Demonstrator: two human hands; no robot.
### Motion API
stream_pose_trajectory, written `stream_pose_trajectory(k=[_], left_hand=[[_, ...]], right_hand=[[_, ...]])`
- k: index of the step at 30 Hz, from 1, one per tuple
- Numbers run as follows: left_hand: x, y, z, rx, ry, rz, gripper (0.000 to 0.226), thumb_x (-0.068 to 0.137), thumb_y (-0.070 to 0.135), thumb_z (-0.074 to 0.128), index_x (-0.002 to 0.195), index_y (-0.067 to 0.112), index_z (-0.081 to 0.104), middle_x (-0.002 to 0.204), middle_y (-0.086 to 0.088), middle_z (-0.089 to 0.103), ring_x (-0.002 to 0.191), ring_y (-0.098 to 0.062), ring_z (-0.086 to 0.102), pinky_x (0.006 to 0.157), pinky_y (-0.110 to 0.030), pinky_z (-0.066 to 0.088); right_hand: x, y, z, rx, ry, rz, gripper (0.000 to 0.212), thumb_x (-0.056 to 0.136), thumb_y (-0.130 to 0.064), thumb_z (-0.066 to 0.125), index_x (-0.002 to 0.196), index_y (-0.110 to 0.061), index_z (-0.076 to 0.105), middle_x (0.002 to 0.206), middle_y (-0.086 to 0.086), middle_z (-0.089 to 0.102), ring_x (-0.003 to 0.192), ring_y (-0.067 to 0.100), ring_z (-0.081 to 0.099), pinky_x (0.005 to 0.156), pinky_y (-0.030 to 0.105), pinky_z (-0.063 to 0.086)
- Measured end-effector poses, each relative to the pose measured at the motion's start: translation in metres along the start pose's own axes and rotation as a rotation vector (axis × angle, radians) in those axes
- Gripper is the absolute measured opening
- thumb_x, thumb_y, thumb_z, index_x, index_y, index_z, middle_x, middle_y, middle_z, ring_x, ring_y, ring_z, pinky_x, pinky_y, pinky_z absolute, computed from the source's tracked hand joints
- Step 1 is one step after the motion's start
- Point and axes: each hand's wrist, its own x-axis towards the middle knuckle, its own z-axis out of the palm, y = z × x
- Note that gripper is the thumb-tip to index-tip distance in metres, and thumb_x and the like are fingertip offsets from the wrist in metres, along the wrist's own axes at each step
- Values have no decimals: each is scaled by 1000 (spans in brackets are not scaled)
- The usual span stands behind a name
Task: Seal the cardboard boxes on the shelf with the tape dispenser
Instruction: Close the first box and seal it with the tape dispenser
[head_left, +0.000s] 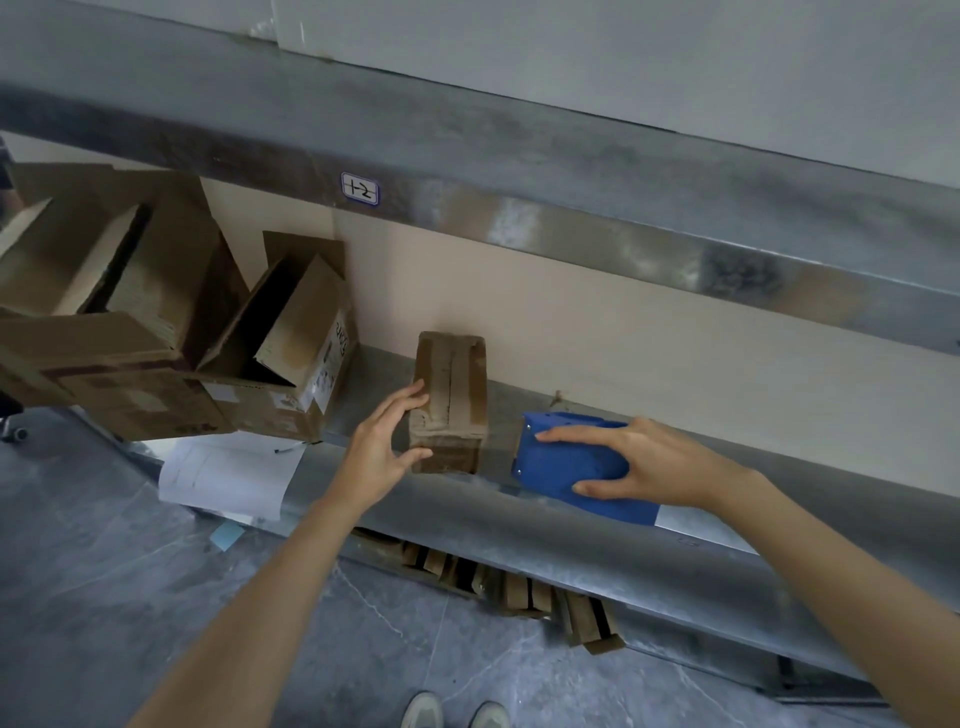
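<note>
A small brown cardboard box (453, 384) lies on the metal shelf (467, 514) with tape strips along its top. My left hand (382, 447) holds its left side, fingers against the upper edge and thumb on the near end. Just right of the box sits a blue tape dispenser (569, 457). My right hand (644, 465) grips the dispenser from the right, index finger stretched over its top and thumb under its near side.
Several larger open cardboard boxes (291, 353) are piled at the left end of the shelf. White paper sheets (228, 475) hang over the shelf edge below them. Flattened cardboard (519, 587) lies under the shelf. An upper shelf beam (519, 208) overhangs.
</note>
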Motion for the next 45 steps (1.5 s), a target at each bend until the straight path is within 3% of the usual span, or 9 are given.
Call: stream_pose_trajectory(k=[6, 11, 16, 20, 24, 30, 37, 39, 45], left_hand=[[1, 2, 0, -6, 17, -25, 70, 72, 7, 86, 135, 14, 56, 151, 7, 45, 135, -6, 46, 92, -1, 41], [0, 2, 1, -15, 16, -36, 70, 71, 6, 86, 134, 14, 57, 150, 7, 46, 136, -8, 46, 94, -3, 41], [1, 0, 1, -13, 28, -37, 70, 69, 10, 88, 131, 16, 57, 149, 8, 47, 138, -9, 45, 111, -28, 43], [1, 1, 3, -53, 51, -66, 70, 66, 8, 89, 129, 16, 58, 148, 8, 48, 137, -7, 45, 111, -46, 44], [-2, 2, 7, -94, 72, -78, 69, 66, 5, 88, 128, 15, 58, 148, 7, 48, 138, -7, 44, 112, -46, 42], [-2, 8, 8, -83, 62, -68, 67, 70, 5, 86, 130, 12, 56, 151, 8, 46, 139, -3, 42, 115, -35, 39], [-4, 13, 10, -47, 87, -88, 70, 70, 7, 86, 132, 14, 55, 151, 10, 45, 139, -5, 42, 114, -25, 38], [-4, 15, 12, -58, 106, -107, 71, 69, 6, 86, 132, 16, 55, 150, 11, 45, 139, -4, 42, 113, -21, 37], [-4, 17, 20, -66, 142, -124, 72, 68, 6, 87, 132, 16, 55, 150, 11, 46, 139, 2, 39, 117, -27, 33]], right_hand=[[15, -2, 5, 4, -3, 51, 58, 95, -46, 60, 142, -60, 28, 48, -1, 36, 47, 12, 42, 47, 23, 30], [33, -4, 13, -34, 10, 96, 60, 95, -46, 59, 145, -58, 27, 52, 1, 37, 46, 13, 33, 49, 27, 30], [46, -15, 17, -72, 29, 110, 61, 96, -45, 58, 147, -53, 26, 53, -3, 39, 46, 11, 36, 46, 23, 29], [51, -27, 25, -168, 74, 134, 63, 97, -46, 55, 150, -51, 23, 52, -4, 37, 47, 10, 37, 45, 20, 27], [53, -33, 33, -253, 85, 161, 64, 98, -48, 50, 152, -50, 17, 53, -6, 41, 46, 8, 39, 54, 30, 49], [67, -29, 50, -394, 98, 180, 63, 102, -45, 43, 156, -41, 11, 69, 0, 57, 54, 17, 48, 42, 26, 29], [81, 12, 68, 41, 178, 414, 70, 98, -47, 52, 155, -44, 11, 93, 2, 69, 65, 20, 58, 52, 31, 46], [81, 24, 73, 165, 164, 456, 76, 97, -37, 56, 156, -43, 8, 102, 4, 68, 64, 16, 55, 51, 28, 41], [85, 44, 92, 268, 84, 519, 81, 99, -28, 57, 154, -47, 0, 91, 18, 68, 70, 34, 65, 53, 39, 50]])
